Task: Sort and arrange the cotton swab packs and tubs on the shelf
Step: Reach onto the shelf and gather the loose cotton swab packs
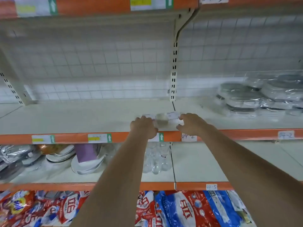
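While both arms reach up from below, the fingers of the left hand (144, 126) curl over the left end of a clear pack of cotton swabs (162, 120), and the fingers of the right hand (191, 123) curl round its right end, thumb underneath toward the front. The pack (blurred, with pale labels on either side of a see-through middle) sits on the cream shelf (82, 118), close behind the orange front rail (237, 134) and just in front of the slotted upright post (173, 71). Whether it rests on the shelf or is lifted a little cannot be told. Well to the right of the pack, against the wire grid back, lie stacked grey dishes wrapped in plastic (262, 95). Below the rail, left of the forearms, stand white plates (64, 156) and a purple box (86, 153); between the forearms are clear glasses (157, 159). Lower still lie red and blue bags (185, 208).
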Available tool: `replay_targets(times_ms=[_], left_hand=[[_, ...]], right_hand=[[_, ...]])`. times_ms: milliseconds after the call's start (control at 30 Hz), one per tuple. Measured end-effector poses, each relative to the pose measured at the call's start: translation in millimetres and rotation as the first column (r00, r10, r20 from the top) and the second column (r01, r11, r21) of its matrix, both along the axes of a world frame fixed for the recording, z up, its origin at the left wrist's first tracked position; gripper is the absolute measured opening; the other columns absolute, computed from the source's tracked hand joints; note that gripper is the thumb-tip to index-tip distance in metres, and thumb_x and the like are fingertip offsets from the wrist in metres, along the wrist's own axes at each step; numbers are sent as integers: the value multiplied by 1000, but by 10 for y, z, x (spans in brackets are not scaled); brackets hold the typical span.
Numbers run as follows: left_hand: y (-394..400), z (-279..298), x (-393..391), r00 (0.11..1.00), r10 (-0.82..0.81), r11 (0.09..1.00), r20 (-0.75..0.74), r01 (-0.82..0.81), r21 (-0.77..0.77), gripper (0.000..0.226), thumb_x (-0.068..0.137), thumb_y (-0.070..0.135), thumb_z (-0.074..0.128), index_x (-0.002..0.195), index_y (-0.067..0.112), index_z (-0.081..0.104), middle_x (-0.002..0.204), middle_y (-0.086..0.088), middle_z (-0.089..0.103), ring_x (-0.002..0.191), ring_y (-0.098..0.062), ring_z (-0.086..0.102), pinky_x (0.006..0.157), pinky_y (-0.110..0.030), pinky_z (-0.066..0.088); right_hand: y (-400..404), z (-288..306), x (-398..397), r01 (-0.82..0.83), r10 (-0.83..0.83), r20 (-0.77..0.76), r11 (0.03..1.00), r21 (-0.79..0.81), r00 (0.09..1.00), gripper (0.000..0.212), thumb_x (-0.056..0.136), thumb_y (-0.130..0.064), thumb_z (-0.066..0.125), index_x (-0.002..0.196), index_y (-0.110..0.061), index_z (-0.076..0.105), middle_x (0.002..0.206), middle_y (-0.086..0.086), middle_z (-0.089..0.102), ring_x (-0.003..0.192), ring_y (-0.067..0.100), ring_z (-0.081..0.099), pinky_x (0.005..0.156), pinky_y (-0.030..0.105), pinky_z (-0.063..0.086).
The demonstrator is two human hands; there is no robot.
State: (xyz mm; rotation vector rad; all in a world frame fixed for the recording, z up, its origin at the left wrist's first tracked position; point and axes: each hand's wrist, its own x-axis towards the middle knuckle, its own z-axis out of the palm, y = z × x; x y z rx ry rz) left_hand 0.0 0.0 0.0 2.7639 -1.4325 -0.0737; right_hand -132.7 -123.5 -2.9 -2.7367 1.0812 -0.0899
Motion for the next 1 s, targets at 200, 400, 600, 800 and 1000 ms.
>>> replay_targets(times_ms=[200,400,600,800,1000], left_hand=[[-470,-49,442,995,18,999,-102,-14,46,86,78,70,49,142,19,24,143,-8,32,130,-32,33,97,-42,34],[-820,-112,671,990,94,979,-102,-74,188,105,62,87,45,142,22,24,140,-11,34,130,-34,34,97,-42,35],[-889,-184,706,985,142,963,-96,-115,245,93,68,86,38,140,27,31,136,-15,35,125,-33,37,91,-39,39],[-918,-292,731,979,136,979,-149,-111,169,55,85,46,48,134,23,37,124,-15,37,116,-34,40,75,-34,31],[-871,-320,750,989,119,985,-86,-106,134,53,82,36,48,131,17,37,125,-13,40,114,-31,41,74,-33,32]], right_hand=[[-378,-76,497,139,-139,2,989,55,990,66,83,-53,56,131,-11,40,126,10,47,119,29,44,92,38,42],[-621,-129,804,223,-223,-12,970,97,975,77,75,-61,55,130,-9,39,125,12,45,118,31,43,92,39,43],[-650,-249,937,305,-299,-62,942,139,952,84,72,-62,60,132,-8,36,129,13,42,123,31,40,94,38,41],[-602,-331,949,327,-327,-25,936,128,945,66,75,-40,64,126,-8,37,125,14,41,120,32,39,84,34,38],[-554,-337,907,314,-321,32,941,128,947,57,80,-36,59,124,-6,38,124,16,42,118,32,40,90,34,38]])
